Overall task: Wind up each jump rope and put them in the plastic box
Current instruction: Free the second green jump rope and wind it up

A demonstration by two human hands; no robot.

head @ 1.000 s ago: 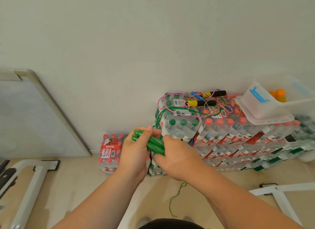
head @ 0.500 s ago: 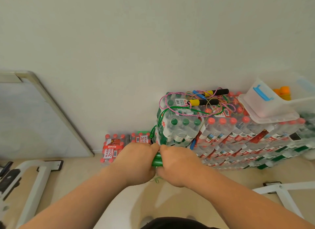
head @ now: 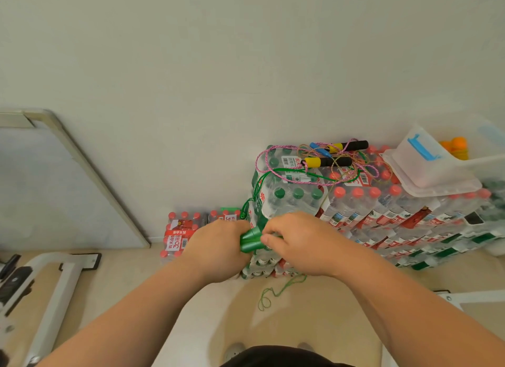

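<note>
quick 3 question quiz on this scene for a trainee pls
1. True or false: the green handles gripped by the left hand are already inside the plastic box.
2. Where does the black-and-yellow-handled rope lie? A: on the floor. B: on top of the bottle packs. C: in the box.
3. Fill in: the loose green cord trails down onto the ____.
Key: 1 false; 2 B; 3 floor.
</note>
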